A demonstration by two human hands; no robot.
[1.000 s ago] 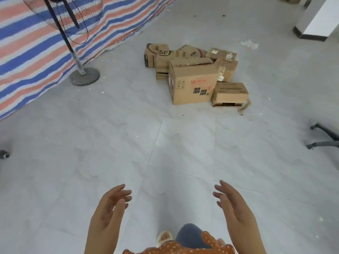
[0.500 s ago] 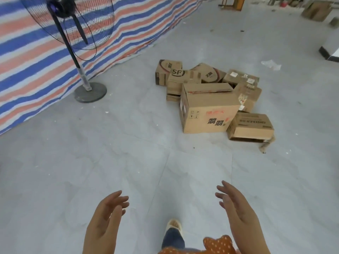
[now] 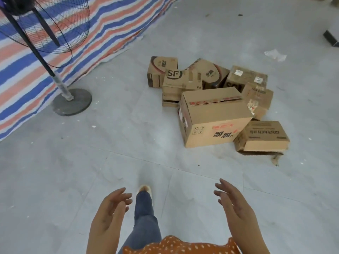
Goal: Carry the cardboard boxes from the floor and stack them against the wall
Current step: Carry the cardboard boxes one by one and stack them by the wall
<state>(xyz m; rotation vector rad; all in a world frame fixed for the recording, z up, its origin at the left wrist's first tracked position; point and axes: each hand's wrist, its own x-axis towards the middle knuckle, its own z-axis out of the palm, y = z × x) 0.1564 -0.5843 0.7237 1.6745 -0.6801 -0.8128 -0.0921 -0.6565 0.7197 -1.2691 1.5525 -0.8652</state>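
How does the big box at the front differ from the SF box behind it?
The big box is far larger than the SF box. The big box sits on the floor; the SF box rests on other cardboard. The big box bears dark characters, the SF box a round logo. Both are brown cardboard, untouched.

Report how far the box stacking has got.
Done: nothing visible. No box stands stacked along the striped tarp.
In hand: nothing. The left hand and right hand are both open and empty, held out toward the pile.
Left: the whole pile lies on the floor, including the large box, the SF box and the flat box at the right.
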